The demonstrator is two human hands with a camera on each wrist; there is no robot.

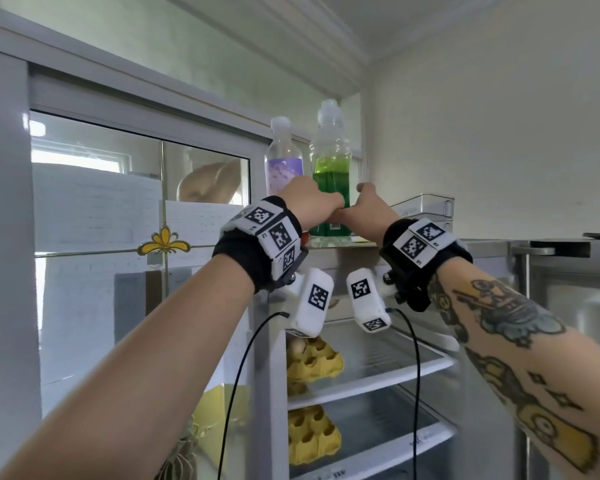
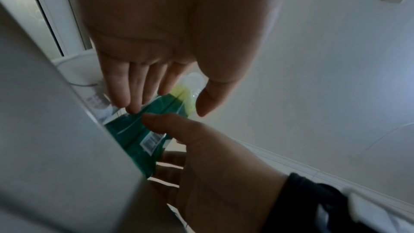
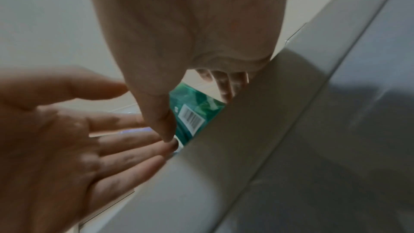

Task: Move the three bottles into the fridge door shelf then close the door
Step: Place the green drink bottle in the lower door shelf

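Atop the open fridge (image 1: 343, 245), both hands are reaching, fingers spread and holding nothing, around the green bottle (image 1: 330, 174); gripping it comes next

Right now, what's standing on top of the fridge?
Two bottles stand on the fridge top: a green bottle and a purple-labelled bottle. The left hand and right hand cover their bases.

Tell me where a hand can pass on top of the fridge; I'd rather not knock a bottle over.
Bare room lies right of the green bottle, between it and the clear bin. It is crowded on the left: the purple bottle stands close beside the green one, and the left hand and right hand flank its base.
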